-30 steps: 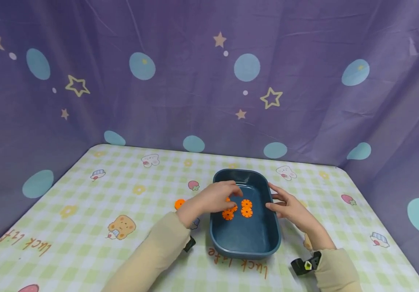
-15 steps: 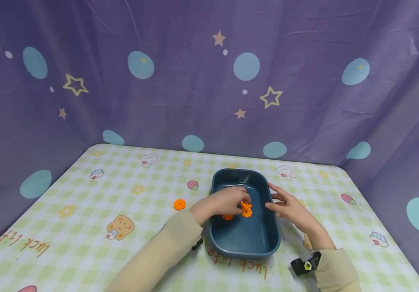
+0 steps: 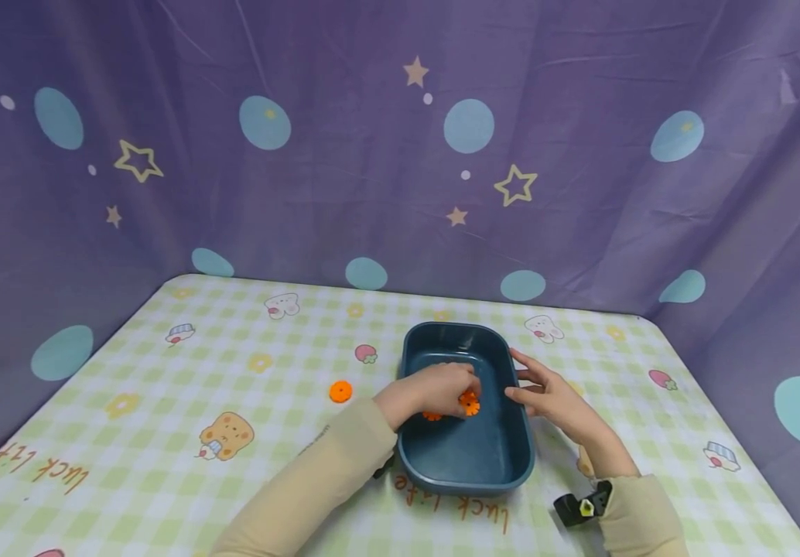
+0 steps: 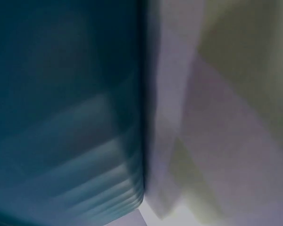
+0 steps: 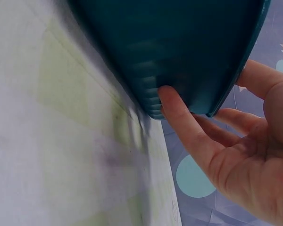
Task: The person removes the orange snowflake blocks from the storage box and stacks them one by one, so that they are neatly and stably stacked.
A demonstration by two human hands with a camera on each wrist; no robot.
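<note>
A dark blue plastic bin (image 3: 466,460) stands on the table, with several small orange notched discs inside. My left hand (image 3: 438,389) reaches over its left rim. The fingers curl down and pinch at an orange notched disc (image 3: 470,404) near the middle of the bin floor. Part of another orange disc (image 3: 432,416) shows below that hand, which hides the rest. My right hand (image 3: 546,393) holds the bin's right rim, thumb at the edge and fingers along the outer wall. The right wrist view shows this hand (image 5: 240,150) against the bin wall (image 5: 179,52).
One loose orange disc (image 3: 340,391) lies on the checked tablecloth (image 3: 282,433), left of the bin. In the left wrist view the bin's outer side (image 4: 66,117) fills the left half. A purple curtain (image 3: 372,155) with stars rises behind the table.
My left hand has moved right and slightly down inside the bin, from the left group of discs to the right pair, and its fingers have closed there. The right hand stays at the rim.
</note>
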